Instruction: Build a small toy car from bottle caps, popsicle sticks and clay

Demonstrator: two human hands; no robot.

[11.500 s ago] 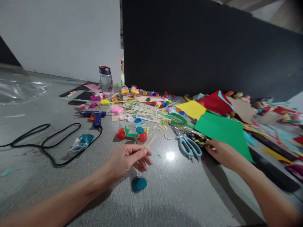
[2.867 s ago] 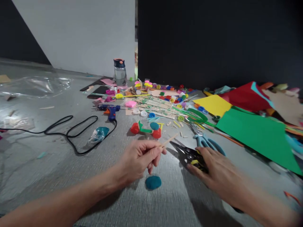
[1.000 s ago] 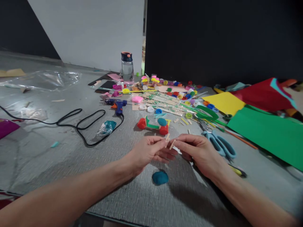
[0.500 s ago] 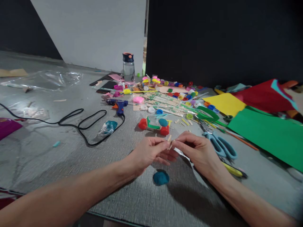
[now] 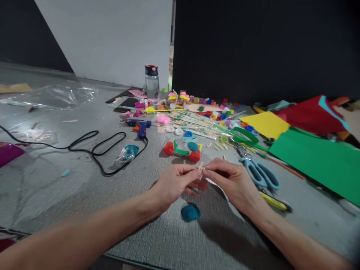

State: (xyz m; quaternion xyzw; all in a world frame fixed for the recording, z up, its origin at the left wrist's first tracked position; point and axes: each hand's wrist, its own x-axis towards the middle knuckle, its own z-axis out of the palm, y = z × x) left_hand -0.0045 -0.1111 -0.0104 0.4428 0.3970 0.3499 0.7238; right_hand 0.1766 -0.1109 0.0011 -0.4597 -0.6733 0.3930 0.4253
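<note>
Between the fingertips of both hands are small pale wooden stick pieces (image 5: pixel 201 165), which seem to cross each other. My left hand (image 5: pixel 180 183) pinches them from the left between thumb and forefinger, its other fingers loosely extended below. From the right, my right hand (image 5: pixel 230 180) pinches at the same spot; the exact grip is partly hidden by the fingers. Just beyond the hands stands a small toy car (image 5: pixel 182 151) with red wheels, a green body and a blue lump on top. Below the hands, a flattened blue clay lump (image 5: pixel 190 212) lies on the grey table (image 5: pixel 146 240).
To the left lie a blue glue gun (image 5: pixel 143 128), its looping black cord and a wrapped blue lump (image 5: pixel 129 152). Blue-handled scissors (image 5: pixel 260 174) and a yellow cutter (image 5: pixel 274 201) are beside my right hand. Sticks, bottle caps and a bottle (image 5: pixel 152 84) stand farther back; green sheet (image 5: pixel 317 161) at right.
The fingertips have shifted slightly, and more of the crossed wooden pieces shows between them. The whole view has moved a little; the things on the table stay where they were.
</note>
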